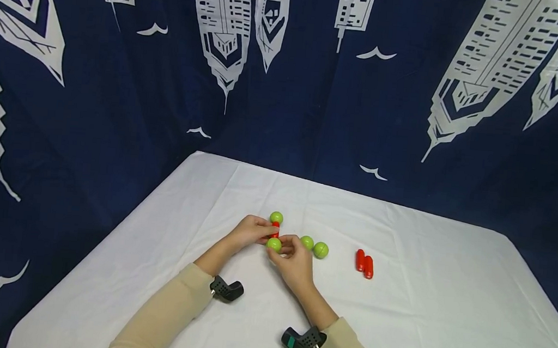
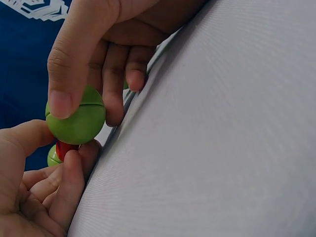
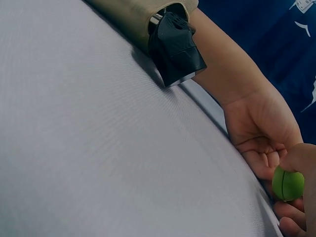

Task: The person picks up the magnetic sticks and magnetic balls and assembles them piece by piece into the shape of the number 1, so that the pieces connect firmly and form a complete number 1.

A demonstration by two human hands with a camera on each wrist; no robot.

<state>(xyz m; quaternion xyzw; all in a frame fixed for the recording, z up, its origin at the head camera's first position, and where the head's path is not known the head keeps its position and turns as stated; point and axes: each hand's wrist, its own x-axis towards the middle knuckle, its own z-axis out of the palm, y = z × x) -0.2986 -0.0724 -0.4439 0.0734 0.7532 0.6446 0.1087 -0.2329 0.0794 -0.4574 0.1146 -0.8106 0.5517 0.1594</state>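
My left hand (image 1: 254, 230) pinches a short red rod (image 1: 275, 229) between thumb and fingers. At the rod's far end sits a green ball (image 1: 276, 217). A second green ball (image 2: 76, 121), with a groove round it, is at the near end, and my right hand (image 1: 296, 263) grips it between thumb and fingers. In the left wrist view the rod (image 2: 66, 150) shows only in part, between the left fingers and the near ball. The right wrist view has that grooved ball (image 3: 288, 183) partly behind the right thumb.
Just right of my right hand lie two more green balls, one partly hidden (image 1: 306, 242) and one in full view (image 1: 321, 250). Further right, two red rods (image 1: 364, 264) lie side by side on the white cloth (image 1: 446, 296). A dark blue patterned curtain (image 1: 303, 116) hangs behind the table.
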